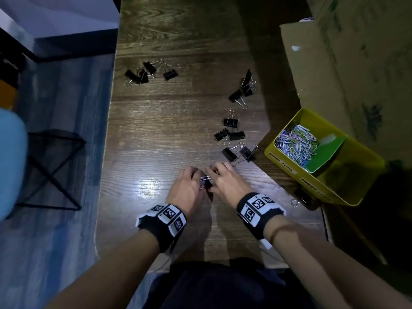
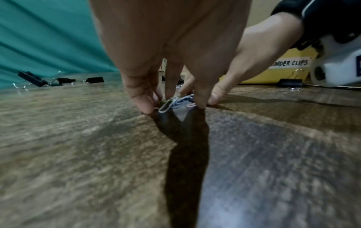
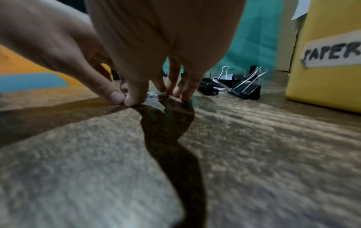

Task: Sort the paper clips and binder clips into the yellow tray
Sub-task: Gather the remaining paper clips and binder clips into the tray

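Note:
A small heap of coloured paper clips (image 1: 205, 179) (image 2: 168, 104) (image 3: 152, 96) lies on the wooden table. My left hand (image 1: 189, 186) (image 2: 170, 98) and right hand (image 1: 225, 184) (image 3: 160, 95) cup it from both sides, fingertips down on the wood and thumbs touching. The yellow tray (image 1: 287, 168) (image 2: 273, 74) (image 3: 322, 84) stands to the right, holding many paper clips (image 1: 296, 141) in its left compartment. Black binder clips lie loose just beyond my right hand (image 1: 240, 152) (image 3: 240, 88), further back (image 1: 243, 90) and at the far left (image 1: 151, 71) (image 2: 58, 80).
A large cardboard box (image 1: 334, 63) stands behind the tray. One binder clip (image 1: 299, 198) (image 2: 291, 82) lies against the tray's front wall. The table's left edge (image 1: 104, 152) drops to a blue floor with a black wire stool (image 1: 51, 170).

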`<state>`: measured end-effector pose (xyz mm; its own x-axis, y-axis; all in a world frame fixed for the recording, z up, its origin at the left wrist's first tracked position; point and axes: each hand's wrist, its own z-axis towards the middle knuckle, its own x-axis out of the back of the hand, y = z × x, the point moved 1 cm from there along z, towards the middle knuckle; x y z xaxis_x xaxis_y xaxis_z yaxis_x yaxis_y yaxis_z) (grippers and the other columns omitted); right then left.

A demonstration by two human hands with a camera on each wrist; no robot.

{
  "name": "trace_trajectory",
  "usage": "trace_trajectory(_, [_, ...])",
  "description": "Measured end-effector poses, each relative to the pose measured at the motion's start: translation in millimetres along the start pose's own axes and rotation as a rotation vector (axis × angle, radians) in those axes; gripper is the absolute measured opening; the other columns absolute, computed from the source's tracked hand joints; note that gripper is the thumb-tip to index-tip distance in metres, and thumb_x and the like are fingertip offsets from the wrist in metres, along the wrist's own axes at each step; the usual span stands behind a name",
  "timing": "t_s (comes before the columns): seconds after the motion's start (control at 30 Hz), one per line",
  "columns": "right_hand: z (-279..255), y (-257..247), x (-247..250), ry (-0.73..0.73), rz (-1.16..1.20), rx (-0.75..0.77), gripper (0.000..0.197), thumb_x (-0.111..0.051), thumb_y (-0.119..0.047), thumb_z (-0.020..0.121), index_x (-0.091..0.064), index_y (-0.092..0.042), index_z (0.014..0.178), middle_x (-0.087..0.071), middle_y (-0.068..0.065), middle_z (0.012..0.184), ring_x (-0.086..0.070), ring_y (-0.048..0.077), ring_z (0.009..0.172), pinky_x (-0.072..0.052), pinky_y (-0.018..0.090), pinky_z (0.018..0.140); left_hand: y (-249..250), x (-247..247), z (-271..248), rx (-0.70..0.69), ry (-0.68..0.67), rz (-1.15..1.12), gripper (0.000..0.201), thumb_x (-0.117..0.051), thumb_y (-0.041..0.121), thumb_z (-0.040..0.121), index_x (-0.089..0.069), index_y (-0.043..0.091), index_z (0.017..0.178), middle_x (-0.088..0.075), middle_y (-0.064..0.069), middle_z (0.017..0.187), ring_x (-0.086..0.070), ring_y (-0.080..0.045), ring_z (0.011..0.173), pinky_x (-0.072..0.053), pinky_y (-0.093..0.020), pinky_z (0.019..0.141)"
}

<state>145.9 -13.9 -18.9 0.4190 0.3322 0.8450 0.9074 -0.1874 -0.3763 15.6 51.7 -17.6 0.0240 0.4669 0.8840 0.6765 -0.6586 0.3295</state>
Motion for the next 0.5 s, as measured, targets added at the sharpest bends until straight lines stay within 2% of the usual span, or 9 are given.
trace_trajectory(0.1, [-4, 1, -5, -0.002, 0.001, -0.004, 0.039, -0.052, -0.014, 0.094, -0.047, -0.009, 0.132, -0.041, 0.009, 0.124, -0.037, 0.026, 0.119, -0.045, 0.041, 0.095, 1, -6, -2, -0.008, -0.012, 0.0, 0.035, -0.059, 0.008, 0.086, -0.055, 0.005, 0.12, -0.052, -0.012, 0.116, -0.048, -0.028, 0.108, -0.047, -0.038, 0.091])
trace_trajectory(0.17, [-9, 1, -5, -0.031, 0.051, -0.056, 0.031, -0.044, -0.008, 0.094, -0.05, -0.01, 0.125, -0.045, 0.009, 0.12, -0.043, 0.026, 0.117, -0.045, 0.038, 0.093, 0, -8, 0, -0.013, -0.023, -0.004, 0.031, -0.06, 0.004, 0.084, -0.058, 0.004, 0.115, -0.055, -0.012, 0.111, -0.05, -0.029, 0.106, -0.047, -0.036, 0.089])
trace_trajectory(0.27, [-14, -1, -5, -0.039, 0.019, -0.101, 0.034, -0.045, -0.003, 0.093, -0.048, -0.008, 0.126, -0.047, 0.011, 0.12, -0.046, 0.029, 0.117, -0.045, 0.038, 0.093, 3, -6, 2, -0.02, -0.073, 0.042, 0.027, -0.054, 0.007, 0.088, -0.054, 0.006, 0.115, -0.054, -0.012, 0.111, -0.05, -0.028, 0.108, -0.044, -0.034, 0.09])
trace_trajectory(0.37, [-15, -9, -2, -0.052, -0.094, -0.097, 0.039, -0.045, 0.006, 0.089, -0.047, -0.001, 0.127, -0.049, 0.016, 0.122, -0.046, 0.035, 0.119, -0.046, 0.044, 0.095, 5, -2, 6, -0.014, -0.138, 0.108, 0.027, -0.045, 0.006, 0.091, -0.049, 0.005, 0.118, -0.052, -0.013, 0.114, -0.049, -0.028, 0.11, -0.04, -0.032, 0.091])
trace_trajectory(0.5, [-15, -17, 2, -0.118, -0.245, -0.027, 0.037, -0.04, 0.012, 0.086, -0.047, 0.006, 0.122, -0.051, 0.024, 0.118, -0.051, 0.041, 0.112, -0.05, 0.051, 0.088, 15, 14, 15, -0.005, -0.233, 0.129, 0.037, -0.042, 0.005, 0.09, -0.047, 0.009, 0.127, -0.054, -0.014, 0.117, -0.052, -0.03, 0.11, -0.041, -0.033, 0.091])
